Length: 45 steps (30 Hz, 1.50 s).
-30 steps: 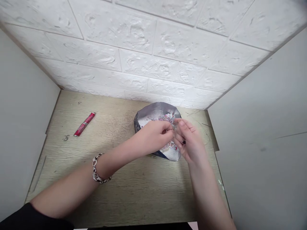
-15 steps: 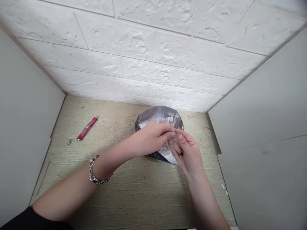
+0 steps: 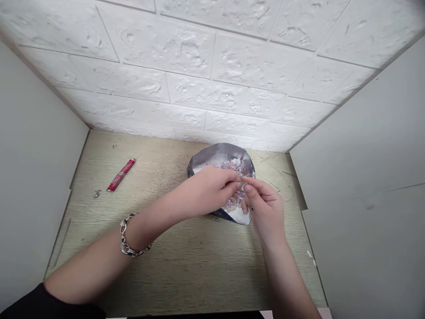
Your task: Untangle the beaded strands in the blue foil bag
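Note:
A silver-lined bag, opened out, lies on the table near the back wall. Many small pink, white and clear beads are heaped in it. Above the beads, my left hand reaches in from the left with thumb and forefinger pinched together. My right hand meets it fingertip to fingertip, also pinching. Whatever sits between the fingertips is too small to make out. My left forearm hides part of the bag's near edge. A silver chain bracelet circles my left wrist.
To the left, a red tube-shaped packet lies on the wooden table. Small silvery bits rest beside it. Thin threads lie right of the bag. A white brick-pattern wall and grey side panels enclose the table.
My right hand's lower fingers have shifted, and a dark spot near them no longer shows. Both hands stay pinched close together over the beads. The view has tilted slightly.

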### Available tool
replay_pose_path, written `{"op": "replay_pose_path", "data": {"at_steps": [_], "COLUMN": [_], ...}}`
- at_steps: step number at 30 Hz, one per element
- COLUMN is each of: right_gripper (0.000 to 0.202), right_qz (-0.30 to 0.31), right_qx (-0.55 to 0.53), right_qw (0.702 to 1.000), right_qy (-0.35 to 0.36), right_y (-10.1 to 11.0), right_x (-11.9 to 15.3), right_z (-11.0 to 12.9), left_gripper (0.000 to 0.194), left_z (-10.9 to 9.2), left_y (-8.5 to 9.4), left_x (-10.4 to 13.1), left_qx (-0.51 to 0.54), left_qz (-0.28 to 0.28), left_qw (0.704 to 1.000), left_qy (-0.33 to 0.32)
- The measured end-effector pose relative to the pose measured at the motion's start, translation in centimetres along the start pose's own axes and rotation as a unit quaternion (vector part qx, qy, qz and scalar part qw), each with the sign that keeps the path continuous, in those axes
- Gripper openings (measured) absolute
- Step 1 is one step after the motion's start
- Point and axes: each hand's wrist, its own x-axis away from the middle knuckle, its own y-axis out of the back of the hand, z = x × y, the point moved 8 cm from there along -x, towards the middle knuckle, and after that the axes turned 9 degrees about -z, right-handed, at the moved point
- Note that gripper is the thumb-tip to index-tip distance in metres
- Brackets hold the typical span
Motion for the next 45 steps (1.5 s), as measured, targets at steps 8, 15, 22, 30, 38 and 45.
{"op": "replay_pose_path", "data": {"at_steps": [8,15,22,30,38,45], "right_gripper": [0.012,0.015,0.018,0.006,0.005,0.004], "right_qz": [-0.014,-0.024,-0.025,-0.074,-0.028,0.012], "right_qx": [0.125,0.180,0.233,0.234,0.270,0.202], "right_qw": [0.990,0.974,0.949,0.932,0.931,0.963], "right_qy": [0.065,0.133,0.209,0.268,0.244,0.180], "right_y": [0.0,0.1,0.0,0.3,-0.3,-0.5], "right_x": [0.4,0.5,0.7,1.4,1.3,1.3], "right_z": [1.6,2.1,2.5,3.6,2.6,1.5], "left_gripper": [0.029,0.027,0.028,0.026,0.027,0.031], "left_z": [0.0,0.2,0.8,1.5,1.8,1.2], "left_y": [0.1,0.2,-0.5,-0.7,-0.5,-1.5], "left_x": [0.1,-0.2,-0.6,-0.7,-0.5,0.0], "left_qx": [-0.002,-0.006,0.041,0.077,0.082,0.217], "left_qz": [-0.002,-0.009,0.003,-0.002,-0.016,0.040], "left_qw": [1.000,1.000,0.999,0.995,0.994,0.971], "left_qy": [0.010,0.004,0.033,0.066,0.074,0.096]}}
